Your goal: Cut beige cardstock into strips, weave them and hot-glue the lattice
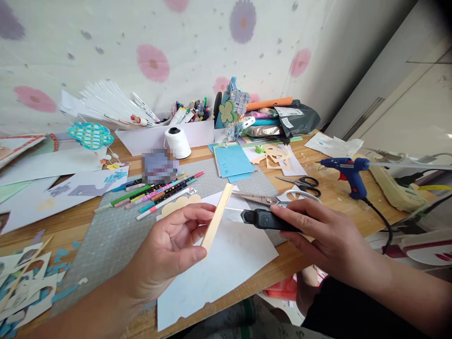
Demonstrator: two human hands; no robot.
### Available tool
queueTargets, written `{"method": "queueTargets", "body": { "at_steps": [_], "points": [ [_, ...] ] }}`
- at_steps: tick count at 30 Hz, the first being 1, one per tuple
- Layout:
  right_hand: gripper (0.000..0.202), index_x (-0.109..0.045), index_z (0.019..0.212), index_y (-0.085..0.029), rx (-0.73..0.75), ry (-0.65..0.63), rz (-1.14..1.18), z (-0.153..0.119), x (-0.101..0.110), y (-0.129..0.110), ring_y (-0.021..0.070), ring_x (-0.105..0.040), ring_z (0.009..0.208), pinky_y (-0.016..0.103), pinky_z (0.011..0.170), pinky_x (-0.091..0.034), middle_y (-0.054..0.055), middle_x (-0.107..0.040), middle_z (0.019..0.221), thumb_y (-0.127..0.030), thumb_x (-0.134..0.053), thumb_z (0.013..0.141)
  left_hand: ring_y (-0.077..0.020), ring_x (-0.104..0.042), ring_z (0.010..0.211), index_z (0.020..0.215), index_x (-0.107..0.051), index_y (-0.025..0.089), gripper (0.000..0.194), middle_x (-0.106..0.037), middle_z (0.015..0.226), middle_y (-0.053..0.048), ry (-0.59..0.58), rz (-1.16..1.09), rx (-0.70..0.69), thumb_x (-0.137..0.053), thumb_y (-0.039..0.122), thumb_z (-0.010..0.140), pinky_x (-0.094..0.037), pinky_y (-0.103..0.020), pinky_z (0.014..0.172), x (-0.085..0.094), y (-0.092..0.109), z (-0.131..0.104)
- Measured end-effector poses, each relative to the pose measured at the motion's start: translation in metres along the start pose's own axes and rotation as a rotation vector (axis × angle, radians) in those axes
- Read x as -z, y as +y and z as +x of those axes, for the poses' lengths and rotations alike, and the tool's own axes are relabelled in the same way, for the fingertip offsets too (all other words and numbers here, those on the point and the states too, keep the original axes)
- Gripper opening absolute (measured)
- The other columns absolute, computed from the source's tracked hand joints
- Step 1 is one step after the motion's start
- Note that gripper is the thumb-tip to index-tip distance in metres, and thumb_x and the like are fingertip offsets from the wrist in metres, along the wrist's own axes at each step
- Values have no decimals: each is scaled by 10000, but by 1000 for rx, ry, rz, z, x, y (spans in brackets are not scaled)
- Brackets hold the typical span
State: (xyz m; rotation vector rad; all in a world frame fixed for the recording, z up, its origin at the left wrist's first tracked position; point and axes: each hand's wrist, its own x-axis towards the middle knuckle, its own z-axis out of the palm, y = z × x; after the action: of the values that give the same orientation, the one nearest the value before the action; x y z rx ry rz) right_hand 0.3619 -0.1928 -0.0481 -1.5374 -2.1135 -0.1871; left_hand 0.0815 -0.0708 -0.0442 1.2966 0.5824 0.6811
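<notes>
My left hand (173, 240) pinches a pale yellow strip (218, 219) between thumb and fingers, holding it tilted up above the white paper (215, 273). It looks like thick card or foam seen nearly edge-on. In my right hand (318, 230) is a black utility knife (266, 219). Its thin, bright blade (233, 209) points left and reaches the strip's right side; whether it cuts in, I cannot tell. Behind the strip, a cream scalloped cutout (181, 204) lies partly hidden by my left hand. Large scissors (259, 197) rest just beyond the knife.
A grey cutting mat (102, 254) lies under the paper, with several markers (158, 193) across it. Black-handled scissors (305, 184) and a blue glue gun (348, 172) with a cord are at right. A thread cone (177, 142) stands behind. Paper scraps (31, 282) pile at left.
</notes>
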Motion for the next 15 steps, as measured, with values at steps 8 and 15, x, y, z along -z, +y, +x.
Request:
{"method": "queueTargets", "body": {
  "at_steps": [8, 15],
  "points": [
    [394, -554, 1331, -239, 22, -32, -32, 0, -1, -4, 212, -666, 844, 348, 696, -560, 109, -651, 1072, -198, -552, 940, -149, -614, 900, 907, -719, 291, 186, -673, 995, -5, 113, 20, 56, -727, 188, 753, -514, -249, 757, -3, -7, 3],
    [402, -528, 1345, -235, 43, -52, -60, 0, -3, -5, 223, -663, 861, 364, 691, -563, 117, -639, 1084, -208, -548, 944, -140, -557, 851, 929, -659, 240, 213, -632, 965, -6, 122, 10, 115, -748, 237, 736, -470, -254, 738, -7, -7, 4]
  ]
}}
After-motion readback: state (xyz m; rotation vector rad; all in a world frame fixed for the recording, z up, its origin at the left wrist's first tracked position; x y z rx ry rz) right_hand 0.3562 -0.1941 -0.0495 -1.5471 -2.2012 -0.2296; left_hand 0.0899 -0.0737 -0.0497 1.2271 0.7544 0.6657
